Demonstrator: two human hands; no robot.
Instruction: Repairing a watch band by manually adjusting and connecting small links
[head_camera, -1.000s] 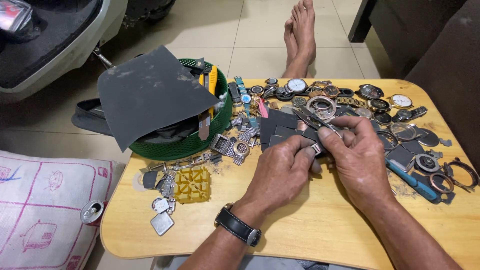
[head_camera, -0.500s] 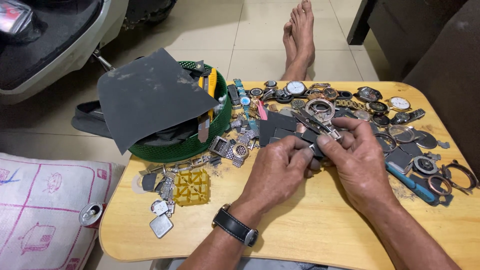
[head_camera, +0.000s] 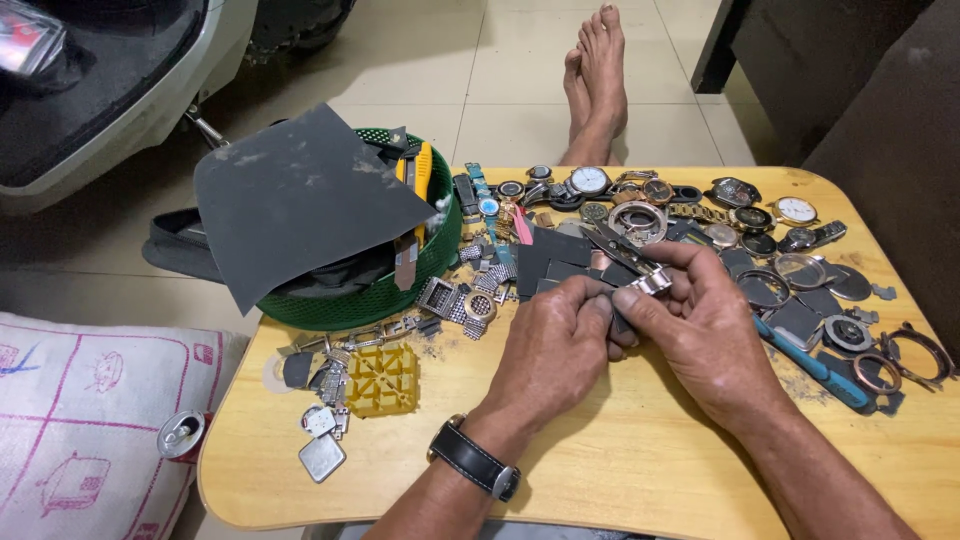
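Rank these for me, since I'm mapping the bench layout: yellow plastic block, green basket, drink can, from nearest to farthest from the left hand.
1. Yellow plastic block, just left of the left hand.
2. Green basket, up-left on the table.
3. Drink can, far left, off the table edge.

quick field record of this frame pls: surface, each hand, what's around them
surface: low light wooden table
left hand: pinching a small dark sanding scrap against a metal part, black-strapped wristwatch on the wrist
right hand: gripping a small silver metal watch part between thumb and fingertips
left of hands: round green plastic basket under a large dark grey sandpaper sheet, yellow plastic grid holder
behind hands: spread of watch cases and dials
right of hands: blue-handled tool
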